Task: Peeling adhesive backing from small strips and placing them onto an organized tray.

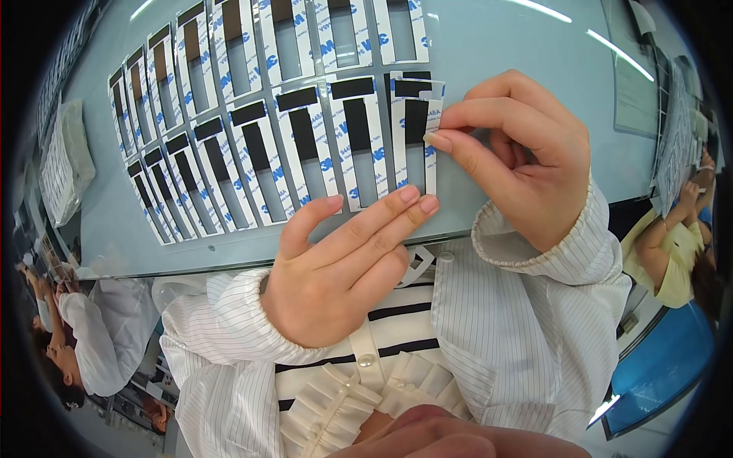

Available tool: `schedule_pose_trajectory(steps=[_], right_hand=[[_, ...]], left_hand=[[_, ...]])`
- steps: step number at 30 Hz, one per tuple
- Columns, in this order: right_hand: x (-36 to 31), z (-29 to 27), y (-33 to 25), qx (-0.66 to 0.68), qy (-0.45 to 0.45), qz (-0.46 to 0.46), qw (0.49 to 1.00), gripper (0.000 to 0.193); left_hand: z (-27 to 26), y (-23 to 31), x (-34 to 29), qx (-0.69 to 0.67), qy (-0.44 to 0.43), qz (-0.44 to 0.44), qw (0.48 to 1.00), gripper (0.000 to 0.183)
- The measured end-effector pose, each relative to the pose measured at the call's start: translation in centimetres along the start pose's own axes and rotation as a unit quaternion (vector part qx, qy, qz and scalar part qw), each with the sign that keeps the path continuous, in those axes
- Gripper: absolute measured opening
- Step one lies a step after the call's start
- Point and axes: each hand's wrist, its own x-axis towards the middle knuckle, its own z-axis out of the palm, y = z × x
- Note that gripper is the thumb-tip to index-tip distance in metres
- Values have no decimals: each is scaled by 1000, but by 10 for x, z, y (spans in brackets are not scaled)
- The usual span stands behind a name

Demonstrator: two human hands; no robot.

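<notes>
Two rows of white rectangular frames with blue print and black T-shaped pieces lie on the table (504,38). At the right end of the near row, my right hand (527,153) pinches the right edge of a white blue-printed adhesive frame (432,114) between thumb and index finger. This frame sits slightly askew over a black T-shaped piece (416,114). My left hand (347,267) is open, palm down, with its index and middle fingers stretched toward the lower end of that frame. Its thumb reaches the bottom of a neighbouring frame (327,156).
Stacked sheets in a clear plastic bag (65,164) lie at the table's left edge. The glossy tabletop ends just in front of my body. Other people sit at left (107,336) and right (668,244). A blue panel (660,359) stands at lower right.
</notes>
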Motion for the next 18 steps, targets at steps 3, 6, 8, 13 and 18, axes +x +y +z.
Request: schedule_pose_trajectory(steps=[3, 6, 8, 13, 18], right_hand=[[0, -1, -1, -5, -4, 0, 1000, 14], [-1, 0, 1, -5, -4, -1, 1000, 14], [-1, 1, 2, -6, 0, -9, 1000, 14], [-1, 4, 1, -10, 11, -6, 1000, 14], [-3, 6, -2, -68, 34, -50, 996, 16]], left_hand=[[-1, 1, 0, -1, -2, 2, 1000, 12], [2, 0, 0, 5, -1, 8, 1000, 12], [1, 1, 0, 4, -3, 5, 1000, 12], [1, 0, 0, 10, -1, 5, 1000, 12], [0, 1, 2, 12, 0, 1, 1000, 13]])
